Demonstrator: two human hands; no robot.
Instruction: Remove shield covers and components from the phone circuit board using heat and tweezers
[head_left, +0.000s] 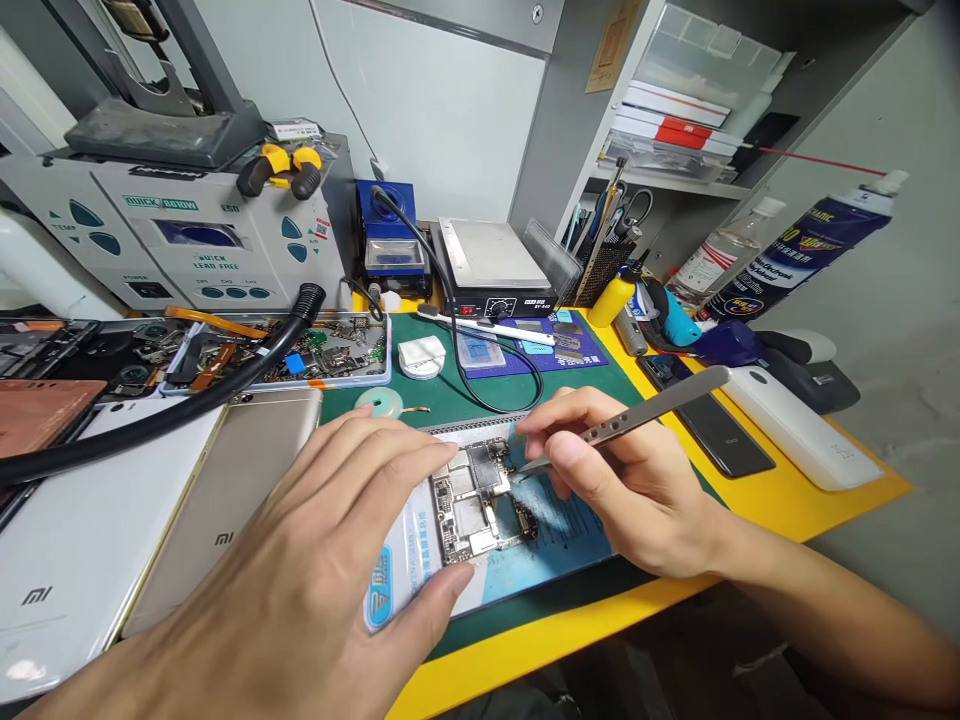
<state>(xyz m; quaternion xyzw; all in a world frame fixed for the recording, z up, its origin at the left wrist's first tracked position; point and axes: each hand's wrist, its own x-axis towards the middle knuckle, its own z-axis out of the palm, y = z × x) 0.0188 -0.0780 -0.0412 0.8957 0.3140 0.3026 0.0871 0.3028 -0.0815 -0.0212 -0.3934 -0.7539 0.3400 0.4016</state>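
A phone circuit board (471, 515) lies on a blue and white work pad (555, 560) in the middle of the green mat. My left hand (322, 540) rests at the board's left side, thumb and fingers spread around its edge, the fingertips near its upper left corner and the thumb by its lower left. In my right hand (622, 480) are metal tweezers (637, 410), pinched between thumb and fingers. Their tips point down left, at the board's right side near a shiny metal part; whether they touch it I cannot tell.
Phones with MI logos (247, 490) lie at the left, below a black hose (285, 340) from the hot air station (202, 240). Behind stands a small heating plate (491, 255). A black phone (705, 420) and a white device (802, 425) lie at the right.
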